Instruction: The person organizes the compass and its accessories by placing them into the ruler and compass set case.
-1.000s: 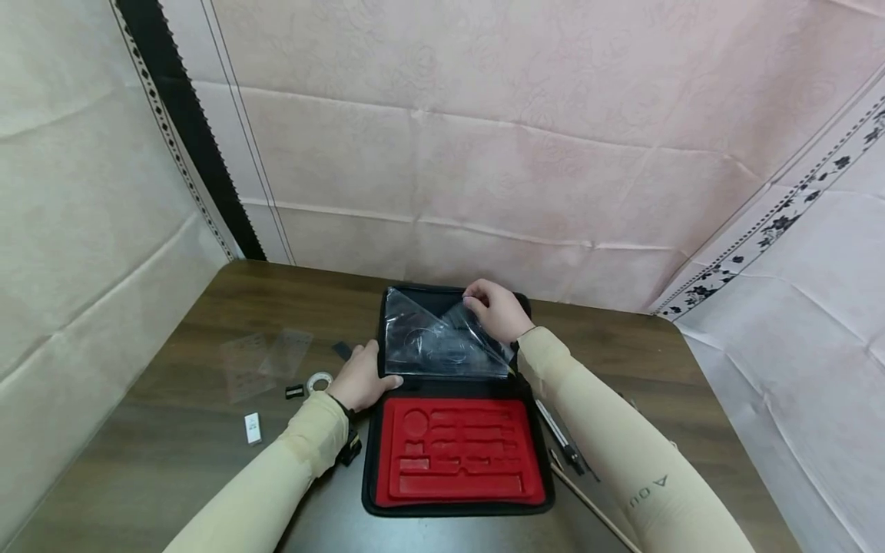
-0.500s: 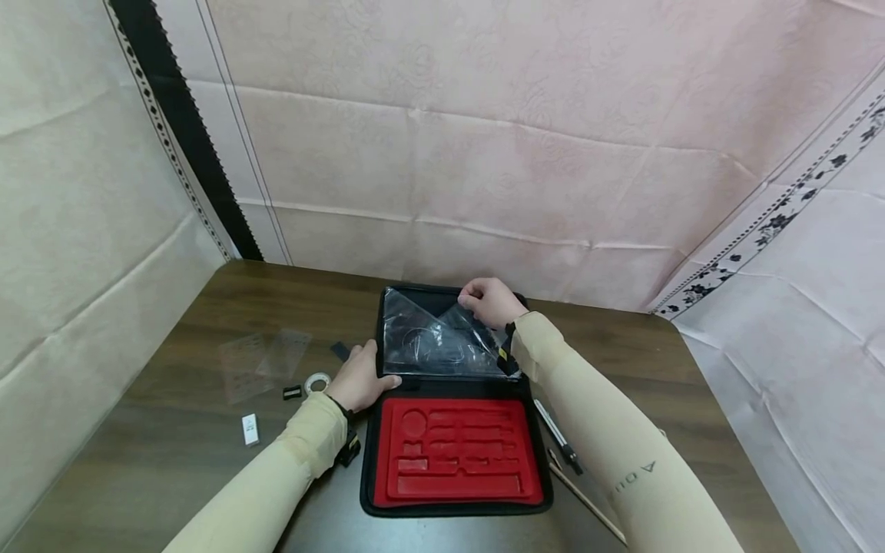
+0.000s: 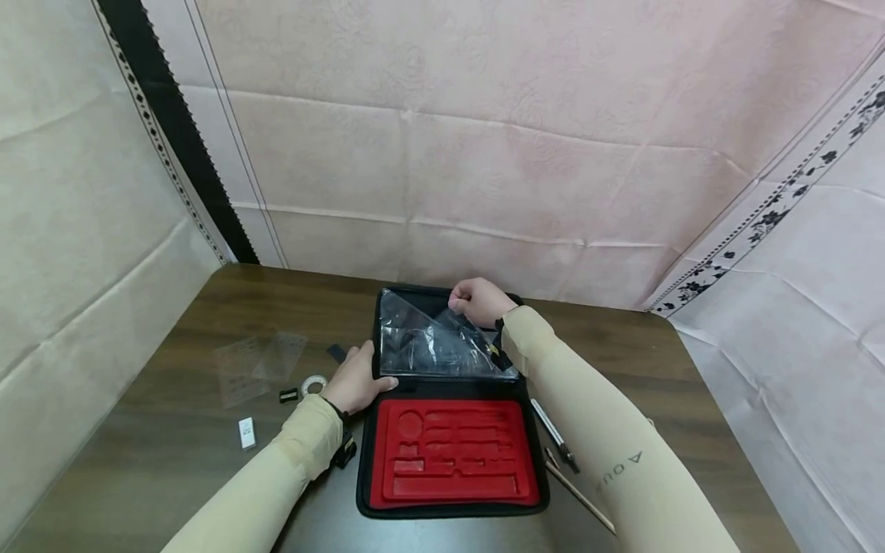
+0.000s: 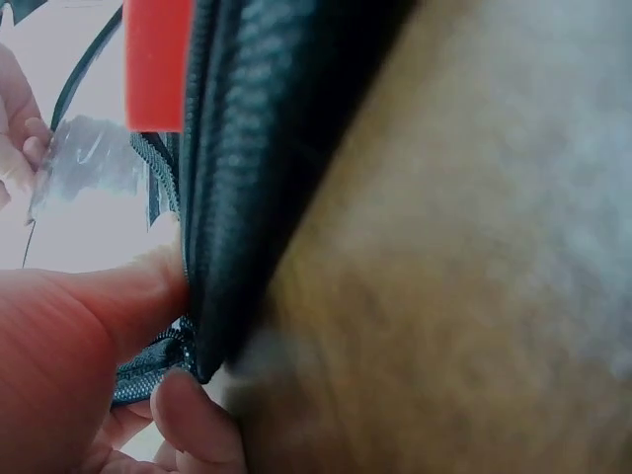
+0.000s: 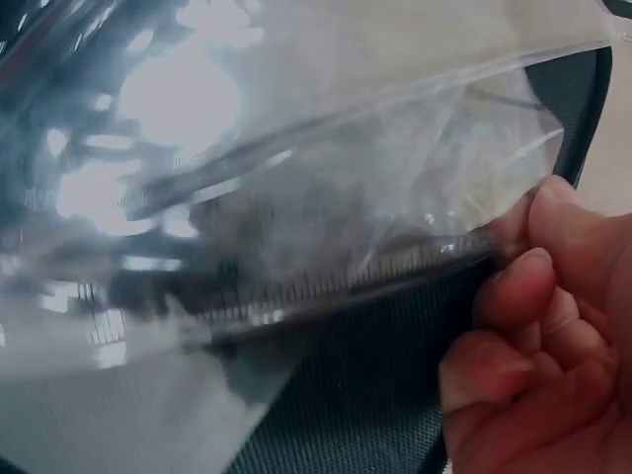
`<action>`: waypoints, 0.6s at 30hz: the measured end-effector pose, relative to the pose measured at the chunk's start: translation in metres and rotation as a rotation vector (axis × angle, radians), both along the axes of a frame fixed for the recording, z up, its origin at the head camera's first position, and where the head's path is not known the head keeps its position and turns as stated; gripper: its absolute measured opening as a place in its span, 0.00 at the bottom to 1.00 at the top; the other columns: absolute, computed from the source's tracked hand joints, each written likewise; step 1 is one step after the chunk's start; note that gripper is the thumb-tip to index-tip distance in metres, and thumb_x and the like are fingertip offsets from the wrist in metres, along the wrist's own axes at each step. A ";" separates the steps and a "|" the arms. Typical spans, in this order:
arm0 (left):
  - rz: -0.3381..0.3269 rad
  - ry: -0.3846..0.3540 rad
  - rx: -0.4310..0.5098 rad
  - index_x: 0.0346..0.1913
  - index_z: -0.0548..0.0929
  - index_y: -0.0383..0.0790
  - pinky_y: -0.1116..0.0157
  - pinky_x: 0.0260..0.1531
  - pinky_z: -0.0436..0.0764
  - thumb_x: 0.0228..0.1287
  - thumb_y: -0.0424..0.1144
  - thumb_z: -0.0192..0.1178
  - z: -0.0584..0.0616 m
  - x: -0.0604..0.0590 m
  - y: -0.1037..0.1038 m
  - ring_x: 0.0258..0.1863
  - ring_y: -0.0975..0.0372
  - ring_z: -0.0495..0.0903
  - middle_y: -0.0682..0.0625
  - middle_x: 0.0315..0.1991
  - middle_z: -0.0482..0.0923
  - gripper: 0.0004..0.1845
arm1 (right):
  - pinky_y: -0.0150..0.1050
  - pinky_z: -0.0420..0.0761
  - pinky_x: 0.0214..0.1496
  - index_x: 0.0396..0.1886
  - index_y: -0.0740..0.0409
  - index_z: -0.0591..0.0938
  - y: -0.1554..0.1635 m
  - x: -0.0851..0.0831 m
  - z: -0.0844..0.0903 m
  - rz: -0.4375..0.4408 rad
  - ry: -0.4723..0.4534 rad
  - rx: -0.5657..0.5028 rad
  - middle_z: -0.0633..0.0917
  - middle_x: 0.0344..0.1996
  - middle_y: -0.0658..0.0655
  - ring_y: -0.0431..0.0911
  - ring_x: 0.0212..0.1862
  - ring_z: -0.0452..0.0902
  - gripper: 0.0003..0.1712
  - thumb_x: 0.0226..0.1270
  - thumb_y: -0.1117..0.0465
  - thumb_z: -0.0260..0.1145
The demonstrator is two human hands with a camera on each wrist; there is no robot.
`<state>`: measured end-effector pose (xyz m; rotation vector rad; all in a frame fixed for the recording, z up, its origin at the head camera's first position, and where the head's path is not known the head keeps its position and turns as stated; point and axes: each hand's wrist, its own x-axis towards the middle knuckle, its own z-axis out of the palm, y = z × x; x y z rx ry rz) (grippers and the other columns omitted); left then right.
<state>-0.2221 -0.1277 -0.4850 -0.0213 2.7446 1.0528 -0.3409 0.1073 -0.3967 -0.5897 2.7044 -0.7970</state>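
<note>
A black zip case (image 3: pixel 452 390) lies spread open on the table, a red moulded tray (image 3: pixel 456 485) with recesses in its near half. Across the far half is a clear plastic pocket (image 3: pixel 422 349), one corner of it folded back. My right hand (image 3: pixel 482 302) pinches that loose corner between thumb and forefinger; the right wrist view shows ruler-like markings through the plastic pocket (image 5: pixel 296 197). At the case's left side, near the fold, my left hand (image 3: pixel 356 378) grips the edge, with its thumb (image 4: pixel 148 286) on top and fingers (image 4: pixel 193 420) outside.
Left of the case are clear sheets (image 3: pixel 238 370), a tape roll (image 3: pixel 314 385), a small black piece (image 3: pixel 288 395), a dark flat piece (image 3: pixel 336 353) and a white block (image 3: pixel 246 433). A pen (image 3: pixel 553 434) and a thin wooden stick (image 3: pixel 581 495) lie on the right.
My right hand has shifted slightly left, drawing the plastic corner with it. The left hand keeps its grip on the case edge.
</note>
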 end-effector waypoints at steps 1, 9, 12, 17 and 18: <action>0.000 0.000 0.002 0.73 0.52 0.29 0.46 0.59 0.67 0.61 0.46 0.67 0.000 0.000 0.000 0.62 0.41 0.66 0.28 0.65 0.59 0.47 | 0.41 0.72 0.38 0.36 0.57 0.80 0.000 0.000 0.001 0.009 0.005 0.010 0.80 0.32 0.55 0.46 0.30 0.71 0.07 0.73 0.58 0.59; -0.005 -0.009 0.003 0.73 0.52 0.30 0.46 0.59 0.67 0.62 0.46 0.67 0.003 0.000 0.004 0.62 0.42 0.66 0.28 0.65 0.59 0.46 | 0.41 0.72 0.38 0.36 0.56 0.78 0.000 0.002 0.006 0.077 0.076 0.101 0.79 0.30 0.53 0.46 0.28 0.71 0.07 0.73 0.58 0.59; -0.007 -0.014 0.013 0.72 0.53 0.30 0.46 0.58 0.68 0.61 0.45 0.67 0.004 0.001 0.003 0.61 0.42 0.67 0.29 0.64 0.59 0.45 | 0.41 0.72 0.39 0.35 0.56 0.79 -0.004 0.002 0.003 0.075 0.083 0.113 0.80 0.30 0.52 0.46 0.30 0.72 0.07 0.73 0.59 0.59; -0.036 -0.011 0.002 0.71 0.56 0.29 0.47 0.56 0.70 0.60 0.46 0.68 0.006 0.002 0.001 0.59 0.44 0.69 0.29 0.62 0.61 0.45 | 0.41 0.73 0.39 0.36 0.55 0.79 -0.004 0.005 -0.008 0.017 0.046 0.069 0.81 0.32 0.52 0.46 0.33 0.73 0.06 0.73 0.58 0.60; -0.044 -0.011 -0.001 0.71 0.56 0.29 0.48 0.56 0.69 0.60 0.46 0.68 0.007 0.002 0.001 0.59 0.44 0.69 0.29 0.62 0.61 0.45 | 0.41 0.73 0.38 0.37 0.54 0.79 -0.003 0.006 -0.010 -0.005 0.033 0.048 0.81 0.33 0.52 0.46 0.33 0.73 0.06 0.72 0.57 0.60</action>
